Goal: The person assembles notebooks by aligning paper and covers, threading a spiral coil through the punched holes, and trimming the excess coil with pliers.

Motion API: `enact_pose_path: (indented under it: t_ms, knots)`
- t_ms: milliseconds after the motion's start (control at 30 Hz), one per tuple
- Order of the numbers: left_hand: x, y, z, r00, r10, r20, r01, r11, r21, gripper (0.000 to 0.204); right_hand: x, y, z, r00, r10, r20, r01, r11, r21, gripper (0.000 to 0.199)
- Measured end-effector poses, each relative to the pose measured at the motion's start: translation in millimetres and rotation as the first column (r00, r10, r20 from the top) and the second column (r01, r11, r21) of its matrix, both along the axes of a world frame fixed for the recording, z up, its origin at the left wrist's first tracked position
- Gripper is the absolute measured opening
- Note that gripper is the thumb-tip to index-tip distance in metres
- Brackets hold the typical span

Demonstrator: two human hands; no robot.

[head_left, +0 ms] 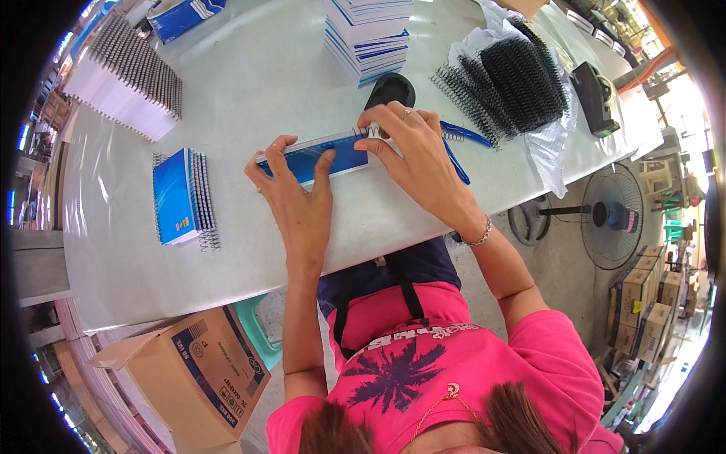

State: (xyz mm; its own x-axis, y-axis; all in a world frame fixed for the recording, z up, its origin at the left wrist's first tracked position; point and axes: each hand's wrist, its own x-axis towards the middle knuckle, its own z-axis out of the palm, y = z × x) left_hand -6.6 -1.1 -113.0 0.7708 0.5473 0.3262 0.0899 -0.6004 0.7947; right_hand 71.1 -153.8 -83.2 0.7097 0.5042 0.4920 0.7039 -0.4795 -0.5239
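A small blue-covered notebook (308, 160) lies near the table's front edge, its punched edge facing away from me. My left hand (297, 198) grips its left part, the fingers at the far edge and the thumb on the cover. A dark wire spiral (373, 132) sits at the right end of the punched edge. Thumb and fingers of my right hand (414, 151) are closed on that spiral; the fingertips partly hide it. Blue-handled pliers (458, 160) rest just right of my right hand. Behind it stands a black rounded object (392, 91) whose kind I cannot make out.
Loose black spirals (522, 85) lie heaped on white wrapping at the right, beside a black tape dispenser (596, 100). Blue spiral notebooks (175, 198) are piled at left, near a tall spiral-bound stack (132, 83). An unbound stack (367, 41) stands at back. A cardboard box (198, 378) sits below.
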Motion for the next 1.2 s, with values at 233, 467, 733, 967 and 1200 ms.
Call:
enact_pose_path:
  t_ms: [233,467,733,967,1200]
  knots:
    - [0.4,-2.0,-2.9,0.999,-0.020,-0.034,0.025,0.988,0.149,0.064,0.1,-1.5,-7.5,0.996,0.055,0.068,-0.048,0.993,-0.106,0.014]
    - [-1.7,7.6,2.7,0.995,-0.079,-0.062,0.082,0.995,0.048,0.061,13.3,-11.8,-2.5,0.976,0.148,-0.161,-0.172,0.974,-0.150,0.019]
    - [-7.3,18.1,2.2,0.975,-0.221,-0.020,0.221,0.975,0.025,0.066,82.6,-31.0,-47.3,0.998,-0.015,-0.066,-0.003,0.965,-0.261,0.054]
    - [-7.7,18.4,-5.2,0.978,-0.207,0.028,0.207,0.978,-0.025,0.068,62.0,-43.7,-8.1,0.206,0.689,-0.695,-0.264,0.723,0.638,0.050]
    - [-5.5,16.9,-3.5,0.977,-0.215,0.011,0.215,0.977,-0.010,0.069,44.4,-45.0,15.5,0.504,0.400,-0.765,-0.350,0.905,0.243,0.039]
